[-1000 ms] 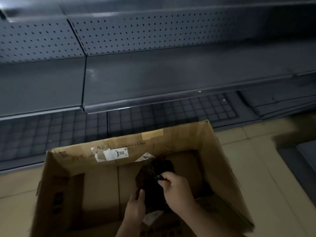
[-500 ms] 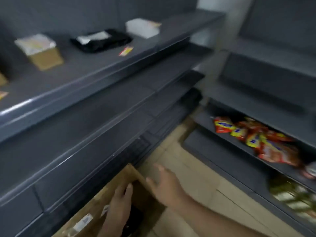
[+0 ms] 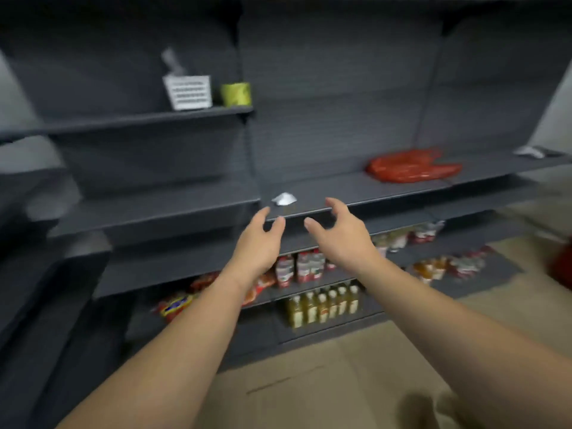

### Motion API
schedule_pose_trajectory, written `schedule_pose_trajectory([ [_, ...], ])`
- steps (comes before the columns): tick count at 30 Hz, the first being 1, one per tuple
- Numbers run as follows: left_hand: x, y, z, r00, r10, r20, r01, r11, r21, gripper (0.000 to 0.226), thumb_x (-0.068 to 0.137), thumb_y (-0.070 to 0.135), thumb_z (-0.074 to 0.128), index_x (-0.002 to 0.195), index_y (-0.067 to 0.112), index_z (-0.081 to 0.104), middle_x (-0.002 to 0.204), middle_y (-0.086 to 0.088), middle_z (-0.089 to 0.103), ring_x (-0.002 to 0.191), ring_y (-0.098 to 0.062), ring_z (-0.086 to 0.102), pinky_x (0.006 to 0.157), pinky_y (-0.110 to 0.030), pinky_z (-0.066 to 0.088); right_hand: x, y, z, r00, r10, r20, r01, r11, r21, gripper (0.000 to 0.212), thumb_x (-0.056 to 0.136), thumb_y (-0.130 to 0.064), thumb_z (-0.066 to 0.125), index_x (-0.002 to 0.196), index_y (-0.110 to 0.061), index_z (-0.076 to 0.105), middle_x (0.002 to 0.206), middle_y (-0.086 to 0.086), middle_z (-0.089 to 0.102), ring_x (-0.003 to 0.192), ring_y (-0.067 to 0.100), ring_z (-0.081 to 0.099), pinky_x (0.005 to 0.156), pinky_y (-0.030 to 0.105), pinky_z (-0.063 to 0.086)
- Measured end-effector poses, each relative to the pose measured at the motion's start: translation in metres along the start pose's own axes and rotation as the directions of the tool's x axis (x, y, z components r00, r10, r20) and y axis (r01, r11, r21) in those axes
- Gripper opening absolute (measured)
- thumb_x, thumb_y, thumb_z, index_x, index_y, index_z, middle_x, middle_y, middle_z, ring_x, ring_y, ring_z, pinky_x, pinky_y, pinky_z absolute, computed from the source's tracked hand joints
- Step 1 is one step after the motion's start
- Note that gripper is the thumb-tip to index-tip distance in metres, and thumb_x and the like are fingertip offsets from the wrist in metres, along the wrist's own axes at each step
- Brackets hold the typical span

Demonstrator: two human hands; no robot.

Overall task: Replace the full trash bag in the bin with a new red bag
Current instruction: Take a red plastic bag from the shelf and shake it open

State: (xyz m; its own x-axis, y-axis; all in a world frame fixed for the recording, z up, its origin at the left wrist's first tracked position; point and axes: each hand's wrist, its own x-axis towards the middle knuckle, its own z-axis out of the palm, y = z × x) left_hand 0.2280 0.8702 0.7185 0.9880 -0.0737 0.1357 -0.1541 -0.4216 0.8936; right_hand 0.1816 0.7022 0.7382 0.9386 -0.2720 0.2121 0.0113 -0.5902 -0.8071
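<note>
A bundle of red plastic bags (image 3: pixel 413 166) lies on a grey middle shelf (image 3: pixel 340 188), to the right of centre. My left hand (image 3: pixel 258 243) and my right hand (image 3: pixel 340 235) are both raised in front of that shelf's front edge, fingers spread, nothing in either. The red bags lie up and to the right of my right hand, well apart from it. No bin or cardboard box shows in this view.
A small white packet (image 3: pixel 284 198) lies near the shelf edge just above my hands. A white perforated holder (image 3: pixel 188 91) and a yellow-green roll (image 3: pixel 236 94) stand on the upper shelf. Snack packs (image 3: pixel 176 305) and bottles (image 3: pixel 322 306) fill the lower shelves. Tiled floor (image 3: pixel 340 382) lies below.
The view swung from the cardboard box with the dark bag to the shelving on the right. My hands let go of the dark bag and rose, empty, toward the middle shelf.
</note>
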Motion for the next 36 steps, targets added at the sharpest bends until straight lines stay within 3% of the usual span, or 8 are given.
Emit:
schedule_pose_trajectory([
  [2,0.021,0.033,0.065,0.994,0.05,0.099,-0.048,0.998,-0.028,0.062,0.09,0.062,0.045,0.148,0.04,0.036,0.154,0.005,0.043,0.13,-0.015,0.048,0.093,-0.027,0.034,0.016,0.039,-0.06,0.994,0.06,-0.094,-0.062,0.998,-0.013,0.073,0.087,-0.054,0.062,0.15,-0.025,0.036,0.149,0.005,0.05,0.13,0.025,0.051,0.09,0.028,0.037],
  [6,0.064,0.094,0.191,0.958,0.125,0.256,-0.118,0.992,-0.042,0.065,0.09,0.063,0.045,0.149,0.039,0.034,0.157,0.004,0.039,0.139,-0.019,0.042,0.096,-0.029,0.032,0.053,0.117,-0.166,0.956,0.146,-0.255,-0.163,0.986,-0.046,0.076,0.084,-0.06,0.06,0.149,-0.03,0.034,0.149,0.005,0.05,0.124,0.025,0.057,0.093,0.033,0.045],
  [10,0.107,0.143,0.294,0.93,0.158,0.333,-0.146,0.987,-0.062,0.065,0.092,0.062,0.044,0.15,0.038,0.031,0.159,0.005,0.035,0.141,-0.02,0.039,0.102,-0.032,0.032,0.103,0.182,-0.247,0.912,0.208,-0.352,-0.25,0.965,-0.077,0.076,0.084,-0.06,0.059,0.149,-0.03,0.034,0.144,0.008,0.054,0.09,0.016,0.063,0.08,0.028,0.041],
  [15,0.167,0.167,0.377,0.92,0.139,0.366,-0.117,0.99,-0.082,0.062,0.092,0.061,0.044,0.148,0.04,0.032,0.158,0.004,0.037,0.14,-0.023,0.039,0.101,-0.037,0.034,0.166,0.239,-0.293,0.883,0.228,-0.409,-0.291,0.952,-0.098,0.069,0.087,-0.054,0.059,0.147,-0.028,0.039,0.12,0.006,0.068,0.052,-0.002,0.048,0.057,0.013,0.034],
  [20,0.242,0.165,0.448,0.903,0.128,0.409,-0.115,0.992,-0.058,0.061,0.092,0.058,0.046,0.148,0.038,0.034,0.157,0.003,0.038,0.139,-0.023,0.039,0.101,-0.036,0.034,0.234,0.297,-0.307,0.853,0.302,-0.426,-0.355,0.934,-0.048,0.069,0.087,-0.054,0.06,0.147,-0.029,0.038,0.089,-0.006,0.058,0.05,-0.003,0.046,0.059,0.017,0.035],
  [23,0.303,0.16,0.489,0.893,0.147,0.426,-0.142,0.989,-0.044,0.06,0.091,0.057,0.048,0.147,0.036,0.038,0.154,0.001,0.042,0.137,-0.021,0.042,0.103,-0.035,0.034,0.286,0.334,-0.309,0.831,0.341,-0.441,-0.388,0.922,-0.018,0.068,0.088,-0.052,0.061,0.148,-0.028,0.038,0.073,-0.01,0.054,0.044,-0.005,0.049,0.049,0.007,0.03],
  [29,0.441,0.156,0.578,0.859,0.157,0.487,-0.2,0.979,0.037,0.059,0.093,0.054,0.049,0.148,0.033,0.039,0.153,0.0,0.044,0.136,-0.022,0.044,0.104,-0.034,0.035,0.408,0.415,-0.305,0.78,0.389,-0.491,-0.436,0.9,0.021,0.067,0.09,-0.052,0.06,0.148,-0.027,0.038,0.124,0.006,0.065,0.05,-0.002,0.048,0.052,0.014,0.035],
  [36,0.566,0.164,0.675,0.824,0.168,0.54,-0.316,0.929,0.193,0.059,0.094,0.049,0.051,0.149,0.028,0.039,0.151,-0.003,0.048,0.135,-0.024,0.047,0.109,-0.037,0.034,0.528,0.493,-0.299,0.74,0.485,-0.466,-0.507,0.858,0.086,0.07,0.09,-0.054,0.058,0.15,-0.024,0.036,0.132,0.002,0.063,0.057,-0.006,0.049,0.046,0.003,0.027],
])
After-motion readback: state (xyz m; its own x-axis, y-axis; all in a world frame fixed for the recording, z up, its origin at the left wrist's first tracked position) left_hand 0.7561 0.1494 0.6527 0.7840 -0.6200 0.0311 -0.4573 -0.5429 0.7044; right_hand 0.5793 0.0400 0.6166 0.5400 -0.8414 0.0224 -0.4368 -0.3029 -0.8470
